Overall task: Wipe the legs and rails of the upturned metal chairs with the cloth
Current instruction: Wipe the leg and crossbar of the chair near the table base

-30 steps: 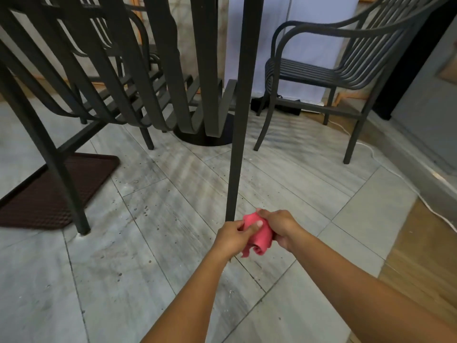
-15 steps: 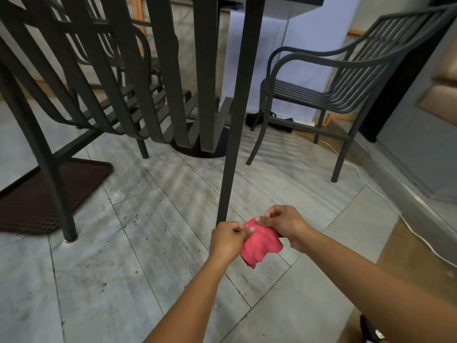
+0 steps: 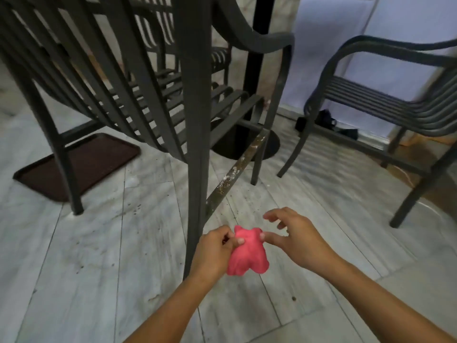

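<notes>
Head view shows the left hand [image 3: 214,251] pinching the pink cloth [image 3: 247,256] between thumb and fingers, just right of the dark chair leg [image 3: 196,149]. Half a second ago both hands held the cloth; now the right hand [image 3: 296,235] has let go, its fingers [image 3: 272,215] spread wide and loosely curled, only the thumb tip near the cloth's upper edge. The cloth hangs lower and looser than before. A dusty, speckled rail [image 3: 235,173] has come into sight behind the leg, above the grey tiled floor [image 3: 99,243]. A second chair [image 3: 385,105] stands to the right.
</notes>
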Available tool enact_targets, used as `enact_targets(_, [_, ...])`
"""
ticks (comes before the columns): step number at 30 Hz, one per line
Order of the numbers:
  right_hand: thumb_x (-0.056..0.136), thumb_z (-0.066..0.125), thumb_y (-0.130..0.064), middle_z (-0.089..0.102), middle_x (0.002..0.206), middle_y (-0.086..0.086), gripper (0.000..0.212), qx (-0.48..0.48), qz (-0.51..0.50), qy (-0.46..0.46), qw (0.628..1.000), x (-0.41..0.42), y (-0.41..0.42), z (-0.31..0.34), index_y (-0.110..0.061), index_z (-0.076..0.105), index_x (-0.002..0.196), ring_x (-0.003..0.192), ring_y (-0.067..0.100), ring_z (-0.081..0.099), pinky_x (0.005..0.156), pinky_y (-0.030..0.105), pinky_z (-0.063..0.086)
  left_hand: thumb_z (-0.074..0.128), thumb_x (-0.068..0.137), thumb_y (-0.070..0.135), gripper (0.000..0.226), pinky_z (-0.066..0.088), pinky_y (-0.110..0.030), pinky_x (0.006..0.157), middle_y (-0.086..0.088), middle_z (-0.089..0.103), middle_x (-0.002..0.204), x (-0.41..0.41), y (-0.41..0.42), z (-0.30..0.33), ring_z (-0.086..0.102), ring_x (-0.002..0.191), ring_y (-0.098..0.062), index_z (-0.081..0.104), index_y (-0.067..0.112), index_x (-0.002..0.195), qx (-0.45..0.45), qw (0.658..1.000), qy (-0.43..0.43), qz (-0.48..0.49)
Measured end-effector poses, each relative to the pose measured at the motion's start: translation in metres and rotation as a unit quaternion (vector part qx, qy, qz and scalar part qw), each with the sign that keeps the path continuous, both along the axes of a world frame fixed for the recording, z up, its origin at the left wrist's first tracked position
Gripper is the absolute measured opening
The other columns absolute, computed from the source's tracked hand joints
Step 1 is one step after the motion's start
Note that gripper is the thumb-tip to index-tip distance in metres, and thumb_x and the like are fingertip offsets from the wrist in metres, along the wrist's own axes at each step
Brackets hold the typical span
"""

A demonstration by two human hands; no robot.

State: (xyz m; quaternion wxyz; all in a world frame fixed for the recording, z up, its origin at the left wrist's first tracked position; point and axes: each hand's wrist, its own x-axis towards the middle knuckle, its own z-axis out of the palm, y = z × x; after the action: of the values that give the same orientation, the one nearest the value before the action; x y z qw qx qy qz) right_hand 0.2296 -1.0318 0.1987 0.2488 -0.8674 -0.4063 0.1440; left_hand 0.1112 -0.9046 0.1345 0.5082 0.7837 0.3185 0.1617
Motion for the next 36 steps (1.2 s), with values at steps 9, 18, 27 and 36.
enact_targets(9, [0.088,0.056,-0.044,0.008,0.153,-0.014,0.072,0.024,0.197,-0.065,0.978,0.026,0.002,-0.018,-0.037,0.013,0.146,0.139,0.007,0.012,0.112,0.028,0.026,0.062,0.087,0.027,0.029,0.044,-0.015,0.053,-0.008,0.065,0.071,0.043,-0.023,0.003,0.057,0.060,-0.012,0.063,0.000,0.077,-0.092,0.973,-0.018,0.210])
enact_targets(18, [0.091,0.054,-0.033,0.015,0.149,-0.007,0.063,0.104,0.153,-0.050,0.981,0.004,0.003,-0.014,-0.027,0.022,0.144,0.135,0.010,0.013,0.109,0.026,0.031,0.054,0.093,0.022,0.028,0.052,-0.033,0.059,-0.013,0.061,0.068,0.049,-0.052,0.024,0.060,0.059,-0.024,0.050,0.006,0.070,-0.338,0.824,-0.106,0.443])
enact_targets(27, [0.087,0.058,-0.010,0.004,0.154,-0.007,0.076,0.066,0.166,0.058,0.982,-0.001,0.020,-0.048,-0.026,0.014,0.147,0.138,0.011,0.016,0.110,0.020,0.027,0.057,0.092,0.022,0.027,0.045,-0.031,0.060,-0.008,0.059,0.064,0.058,-0.072,0.021,0.054,0.061,-0.021,0.050,0.008,0.069,-0.305,0.826,-0.130,0.456])
enact_targets(36, [0.083,0.059,0.004,0.053,0.114,-0.006,0.049,0.152,0.098,0.210,0.961,0.018,0.038,-0.050,-0.022,0.056,0.125,0.092,0.011,0.058,0.058,0.016,0.052,0.054,0.090,0.008,0.015,0.044,-0.010,0.059,0.000,0.068,0.074,0.042,-0.075,0.024,0.063,0.066,-0.004,0.066,0.012,0.081,-0.215,0.907,-0.138,0.335])
